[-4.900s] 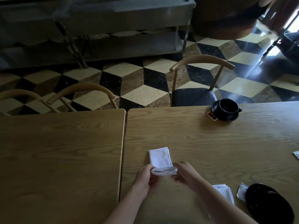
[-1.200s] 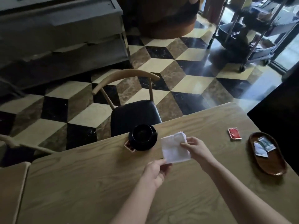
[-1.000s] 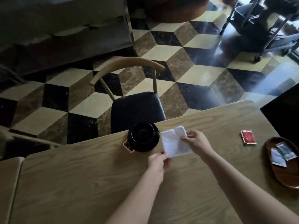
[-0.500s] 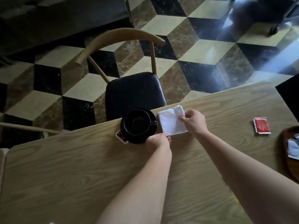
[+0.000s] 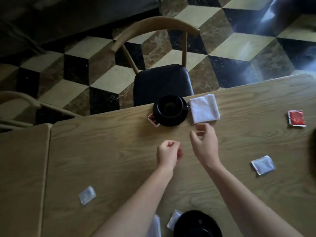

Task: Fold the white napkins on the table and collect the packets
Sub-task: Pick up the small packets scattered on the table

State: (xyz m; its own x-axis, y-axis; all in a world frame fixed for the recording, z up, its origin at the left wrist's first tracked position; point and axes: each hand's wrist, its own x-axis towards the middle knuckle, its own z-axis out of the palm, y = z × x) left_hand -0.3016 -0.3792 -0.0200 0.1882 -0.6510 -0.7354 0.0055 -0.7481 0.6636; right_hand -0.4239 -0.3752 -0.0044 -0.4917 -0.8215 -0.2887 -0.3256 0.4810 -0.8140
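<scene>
Now | napkin at table's far edge | left hand curled empty | right hand fingers loosely spread

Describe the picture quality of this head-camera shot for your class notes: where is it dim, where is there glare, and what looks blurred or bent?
Head view: dim overall, darkest at the top left; hazy glare on the floor at the top right. The left hand and right hand look slightly soft, the clear packet smeared. The table edges bow with wide-angle distortion; the napkin stays fairly crisp.
</scene>
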